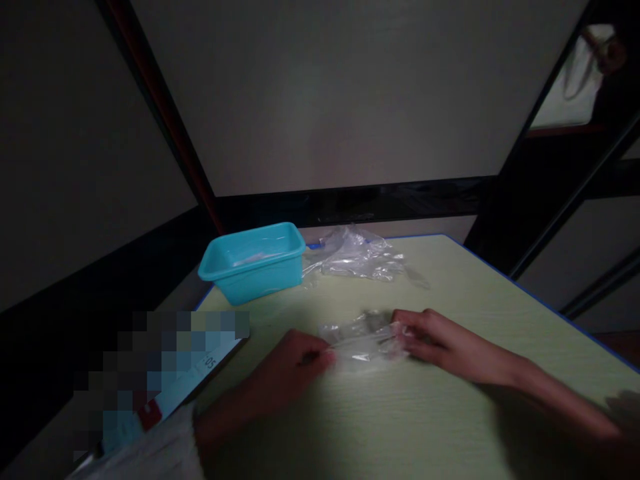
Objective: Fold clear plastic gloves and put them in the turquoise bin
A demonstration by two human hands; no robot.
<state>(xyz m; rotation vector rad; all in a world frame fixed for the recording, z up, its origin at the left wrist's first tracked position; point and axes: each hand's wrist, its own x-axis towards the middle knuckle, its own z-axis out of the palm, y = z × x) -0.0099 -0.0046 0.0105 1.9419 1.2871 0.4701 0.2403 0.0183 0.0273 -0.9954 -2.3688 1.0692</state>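
Note:
A clear plastic bag is stretched between my two hands, low over the pale green table. My left hand pinches its left side, fingers closed. On the right side, my right hand grips the bag between thumb and fingers. Beyond them lies a crumpled heap of clear plastic. A turquoise basket stands to the left of that heap, with something pale and indistinct inside.
At the left table edge is a light blue flat object, partly hidden by pixelation. Large grey panels with dark frames rise behind the table. A white item shows at the upper right.

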